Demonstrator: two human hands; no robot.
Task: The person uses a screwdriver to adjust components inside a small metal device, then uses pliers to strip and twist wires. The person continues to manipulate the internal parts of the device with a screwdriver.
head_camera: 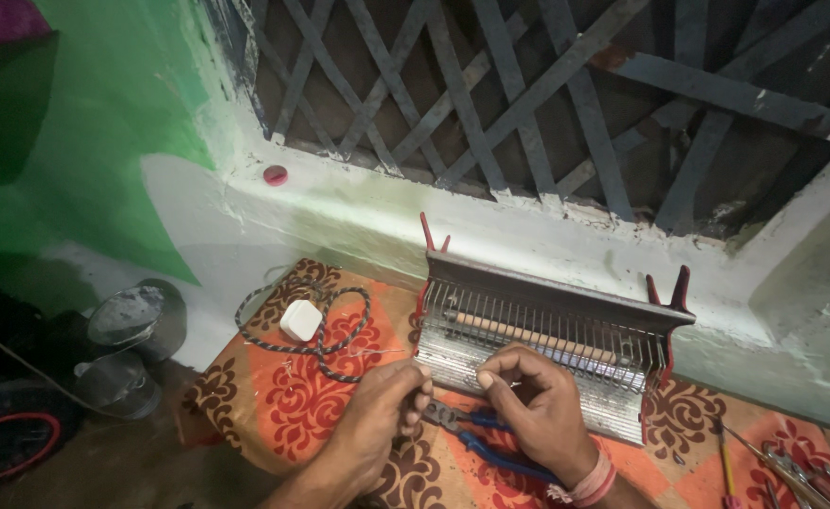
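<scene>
A small electric bar heater (pixel 547 353) with a wire grille and red end pieces lies on an orange patterned cloth (pixel 288 401). My left hand (pixel 382 415) pinches a thin wire just left of the heater's lower left corner. At the grille's lower front edge, my right hand (pixel 533 405) has its fingers closed on something small; what it is, I cannot tell. Blue-handled pliers (pixel 490 443) lie on the cloth between and under my hands. A braided cord (pixel 340 325) with a white plug (pixel 300 320) is coiled to the left.
Hand tools (pixel 792 471) and a screwdriver (pixel 724 462) lie at the cloth's right end. A white sill with a small red cap (pixel 276 174) runs under a barred window (pixel 547 94). Grey round objects (pixel 132 349) sit on the floor at left by a green wall.
</scene>
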